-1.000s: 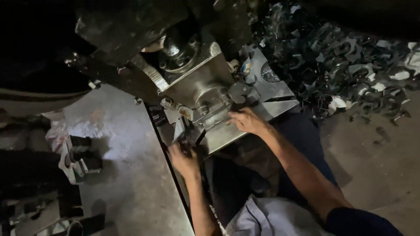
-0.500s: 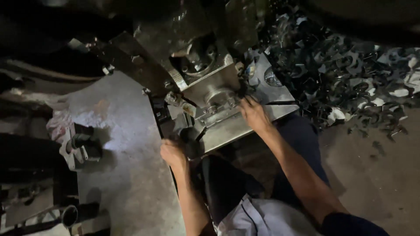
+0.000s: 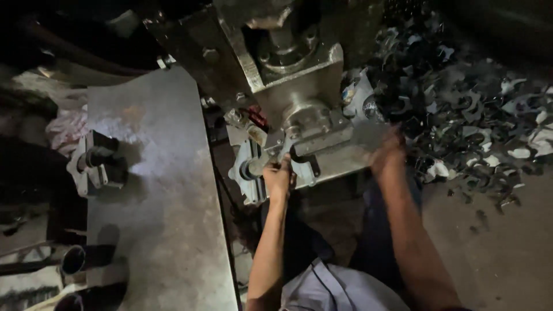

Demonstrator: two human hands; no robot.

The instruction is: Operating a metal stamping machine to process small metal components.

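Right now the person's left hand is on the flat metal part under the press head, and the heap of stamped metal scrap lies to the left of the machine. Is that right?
Not quite. The left hand is on the flat metal part under the press head, but the heap of stamped scrap lies to the right of the machine, as the head view shows. To the left is a bare metal table.

Right hand (image 3: 387, 151) motion-blurred, its fingers indistinct against scrap pile (image 3: 472, 109)

We saw a dull, scuffed grey metal plate (image 3: 152, 196), a matt cast-metal press block (image 3: 299, 75), and glossy dark metal cut-outs (image 3: 461, 109) heaped on rough floor (image 3: 501, 253).
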